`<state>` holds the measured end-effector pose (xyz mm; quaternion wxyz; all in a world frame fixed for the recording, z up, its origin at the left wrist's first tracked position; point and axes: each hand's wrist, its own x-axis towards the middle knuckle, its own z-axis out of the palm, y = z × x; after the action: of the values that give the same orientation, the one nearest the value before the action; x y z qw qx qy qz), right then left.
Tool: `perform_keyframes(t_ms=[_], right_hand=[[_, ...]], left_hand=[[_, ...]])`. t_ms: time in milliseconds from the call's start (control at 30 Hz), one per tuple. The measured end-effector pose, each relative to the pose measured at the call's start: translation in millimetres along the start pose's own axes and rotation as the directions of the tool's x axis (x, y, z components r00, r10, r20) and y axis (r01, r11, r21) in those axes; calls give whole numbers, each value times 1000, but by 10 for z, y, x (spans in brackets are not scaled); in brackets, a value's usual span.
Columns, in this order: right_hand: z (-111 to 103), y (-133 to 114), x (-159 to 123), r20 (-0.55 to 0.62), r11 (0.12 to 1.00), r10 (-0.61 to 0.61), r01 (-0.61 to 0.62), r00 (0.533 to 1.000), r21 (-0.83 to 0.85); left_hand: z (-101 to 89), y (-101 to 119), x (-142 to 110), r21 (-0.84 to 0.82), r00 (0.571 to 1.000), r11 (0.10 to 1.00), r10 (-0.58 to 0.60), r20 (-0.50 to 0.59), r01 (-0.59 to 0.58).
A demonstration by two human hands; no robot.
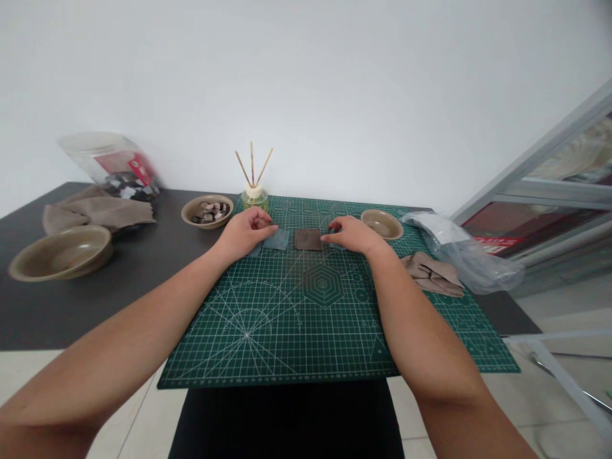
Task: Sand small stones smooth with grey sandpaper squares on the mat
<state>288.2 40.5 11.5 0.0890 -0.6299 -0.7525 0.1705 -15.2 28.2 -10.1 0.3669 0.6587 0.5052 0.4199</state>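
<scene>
My left hand [249, 231] is above the green cutting mat [287, 319], palm down with loosely bent fingers apart from the thumb. Its thumb tip reaches the upper edge of a flat blue-grey square [276, 240]; another bluish piece [255, 251] shows partly under this hand. A dark brown square [308, 240] lies flat between the two hands. Right of it is my right hand [351, 233], thumb and bent fingers parted, the thumb tip by the brown square's edge. A bluish piece [335, 242] is mostly hidden beneath that hand.
Behind stands a reed diffuser [254, 194]. Left are a bowl of small dark and pale pieces [207, 211], a larger bowl [62, 255], a brown cloth [100, 213] and a clear jar [112, 159]. Right are a small bowl [382, 224], folded cloth [435, 274] and plastic bag [463, 252].
</scene>
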Motion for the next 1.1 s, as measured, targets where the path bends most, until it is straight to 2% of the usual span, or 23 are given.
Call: perform_keyframes(t_ms=[100, 233, 333, 533, 733, 900, 967, 1033, 1100], right_hand=[[-19, -16, -39, 21, 1000, -16, 16, 1000, -12], [47, -121, -70, 60, 978, -207, 207, 977, -1], [124, -212, -65, 164, 967, -245, 254, 955, -36], [196, -226, -11, 129, 928, -362, 369, 923, -38], [252, -199, 19, 54, 947, -314, 317, 948, -45], [320, -202, 68, 20, 963, -264, 265, 964, -50], [347, -213, 77, -7, 967, -252, 251, 968, -51], [377, -242, 70, -63, 959, -282, 281, 957, -24], [412, -298, 48, -113, 925, -372, 378, 921, 42]], left_hand=[[-17, -35, 2, 164, 999, 986, 2, 44, -9], [-15, -102, 25, 213, 991, 977, -24, 132, -5], [-22, -115, 37, 253, 981, 967, -30, 190, -19], [-36, -63, 24, 357, 973, 932, -25, 231, -61], [-27, -84, 35, 374, 976, 927, -48, 214, -36], [-27, -67, 29, 381, 969, 923, -38, 245, -60], [-27, -34, 12, 370, 979, 927, -23, 205, -55], [-37, 12, -8, 367, 997, 930, 8, 73, -34], [-62, 66, -24, 344, 996, 939, 53, -70, -26]])
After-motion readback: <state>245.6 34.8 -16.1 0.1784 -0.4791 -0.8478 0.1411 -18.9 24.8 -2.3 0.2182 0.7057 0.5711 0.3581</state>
